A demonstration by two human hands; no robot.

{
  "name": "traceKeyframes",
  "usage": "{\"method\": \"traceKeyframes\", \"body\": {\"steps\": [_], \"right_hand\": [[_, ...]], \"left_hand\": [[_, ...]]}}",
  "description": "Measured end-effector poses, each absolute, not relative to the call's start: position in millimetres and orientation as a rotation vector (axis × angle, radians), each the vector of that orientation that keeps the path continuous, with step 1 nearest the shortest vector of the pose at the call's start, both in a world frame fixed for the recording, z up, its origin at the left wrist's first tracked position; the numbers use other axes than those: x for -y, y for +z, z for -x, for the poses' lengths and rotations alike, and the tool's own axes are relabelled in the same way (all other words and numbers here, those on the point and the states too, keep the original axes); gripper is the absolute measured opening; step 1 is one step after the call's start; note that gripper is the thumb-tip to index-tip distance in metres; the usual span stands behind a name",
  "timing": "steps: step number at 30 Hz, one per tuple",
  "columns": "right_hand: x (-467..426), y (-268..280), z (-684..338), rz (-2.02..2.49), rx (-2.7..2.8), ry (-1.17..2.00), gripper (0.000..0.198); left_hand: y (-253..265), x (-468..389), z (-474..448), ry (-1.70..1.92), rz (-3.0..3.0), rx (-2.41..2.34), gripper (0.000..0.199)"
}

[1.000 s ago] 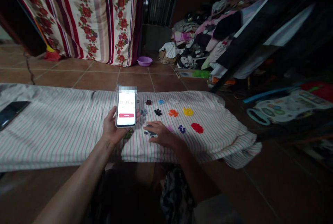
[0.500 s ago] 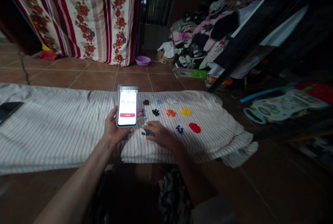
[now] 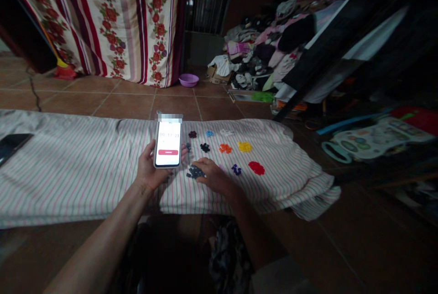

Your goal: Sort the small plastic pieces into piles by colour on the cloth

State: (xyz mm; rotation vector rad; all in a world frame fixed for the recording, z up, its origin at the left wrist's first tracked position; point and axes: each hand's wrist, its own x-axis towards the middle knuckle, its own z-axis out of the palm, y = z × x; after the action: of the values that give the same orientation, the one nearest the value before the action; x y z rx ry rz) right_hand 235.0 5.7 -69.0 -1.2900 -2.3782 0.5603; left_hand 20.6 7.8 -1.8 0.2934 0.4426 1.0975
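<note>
- Head view: the dark grey pieces [image 3: 195, 172] are seen in a loose cluster to the right of the phone [image 3: 167, 148] and nearer the wearer; strays could be scattered if the cluster were brushed sideways.
- The right hand [image 3: 217, 177] is curled over the right edge of that cluster; whether a piece is pinched cannot be told, and pieces could be dragged unnoticed beneath it.
- The phone is grasped upright by the left hand [image 3: 148, 166], its screen lit; if the grip were loosened, it could be dropped onto the cluster beside it.
- The blue-grey pieces [image 3: 188, 147], just right of the phone, are partly covered by the left fingertips and could be knocked by a small shift.
- Farther right of the phone, the purple pieces [image 3: 236, 169] and red pieces [image 3: 256, 168] are set apart; colours could be mixed if the right forearm were swept across.
- Beneath the phone and all clusters, the striped cloth [image 3: 102, 171] is spread; were it tugged or wrinkled, every cluster could be shifted together.
</note>
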Motion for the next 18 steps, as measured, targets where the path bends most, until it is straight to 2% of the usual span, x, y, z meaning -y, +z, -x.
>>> {"method": "traceKeyframes", "body": {"steps": [10,18], "right_hand": [[-1.5,-64.2,-237.1,1.329,2.360,0.549,0.043],[6.5,-53.2,-241.5,1.536,2.399,0.613,0.054]], "left_hand": [[-3.4,-7.5,-15.7,1.106,-0.301,-0.432,0.061],[-2.5,-4.3,-12.3,1.124,-0.298,-0.433,0.061]]}}
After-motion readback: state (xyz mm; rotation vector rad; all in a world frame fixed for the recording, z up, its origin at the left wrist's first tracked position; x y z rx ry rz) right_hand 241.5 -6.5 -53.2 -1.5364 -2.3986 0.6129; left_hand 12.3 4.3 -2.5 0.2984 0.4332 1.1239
